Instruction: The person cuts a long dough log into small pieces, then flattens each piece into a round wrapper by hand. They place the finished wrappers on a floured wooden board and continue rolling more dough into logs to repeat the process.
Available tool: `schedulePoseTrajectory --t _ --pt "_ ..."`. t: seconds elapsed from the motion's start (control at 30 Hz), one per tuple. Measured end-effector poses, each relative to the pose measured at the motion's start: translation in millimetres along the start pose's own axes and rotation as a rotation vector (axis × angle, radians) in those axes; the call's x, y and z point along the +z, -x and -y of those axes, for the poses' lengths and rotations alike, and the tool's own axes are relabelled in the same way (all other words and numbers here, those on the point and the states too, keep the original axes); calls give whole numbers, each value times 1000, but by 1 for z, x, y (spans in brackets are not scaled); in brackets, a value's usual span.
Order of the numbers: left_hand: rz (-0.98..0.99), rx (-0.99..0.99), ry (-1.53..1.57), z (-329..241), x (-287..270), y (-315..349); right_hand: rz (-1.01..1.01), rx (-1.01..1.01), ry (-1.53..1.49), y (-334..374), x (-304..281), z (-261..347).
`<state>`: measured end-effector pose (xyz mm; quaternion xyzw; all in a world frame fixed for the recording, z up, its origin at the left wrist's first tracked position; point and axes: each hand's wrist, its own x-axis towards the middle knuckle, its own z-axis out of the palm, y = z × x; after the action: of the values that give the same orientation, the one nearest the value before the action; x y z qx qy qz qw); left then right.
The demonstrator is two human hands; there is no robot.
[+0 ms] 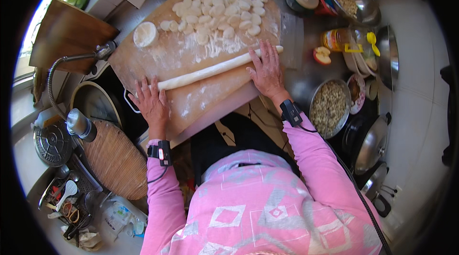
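Note:
A long white rope of dough (205,73) lies slantwise across the floured wooden board (201,107). My left hand (152,102) rests flat on its left end, fingers spread. On the right end lies my right hand (265,71), also flat with its fingers stretched out. Many small rounded dough pieces (220,6) are heaped on the far part of the board, dusted with flour. A round white lump or dish (145,34), whose kind I cannot make out, sits at the board's far left.
To the right stand a steel bowl of chopped filling (330,107), a cut apple (322,55), an oil bottle (342,40) and another metal bowl (363,6). At left are a flexible faucet (52,83), a dark pan (95,102), a wooden board (114,159) and a utensil rack (71,202).

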<state>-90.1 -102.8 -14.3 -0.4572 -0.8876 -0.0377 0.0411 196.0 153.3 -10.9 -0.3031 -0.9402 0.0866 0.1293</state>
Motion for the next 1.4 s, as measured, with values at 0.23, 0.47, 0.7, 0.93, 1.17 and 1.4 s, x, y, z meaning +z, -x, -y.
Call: schedulePoseTrajectory --t 0.23,0.47,0.7,0.93,1.17,1.4 --pt "-89 -25 -69 6 3 -58 -108 200 24 -52 14 -12" --pt "-18 -95 -13 3 -1 8 29 127 79 -6 -11 14" --pt "-212 -100 -10 -21 1 -61 -130 68 79 -70 5 -2" --pt "-93 36 578 -125 14 -114 -133 122 -55 -81 22 35" --pt "38 -4 500 -133 20 -139 -178 95 -195 -82 27 25" --pt "-118 -111 485 -99 32 -140 -199 78 -162 -71 29 28"
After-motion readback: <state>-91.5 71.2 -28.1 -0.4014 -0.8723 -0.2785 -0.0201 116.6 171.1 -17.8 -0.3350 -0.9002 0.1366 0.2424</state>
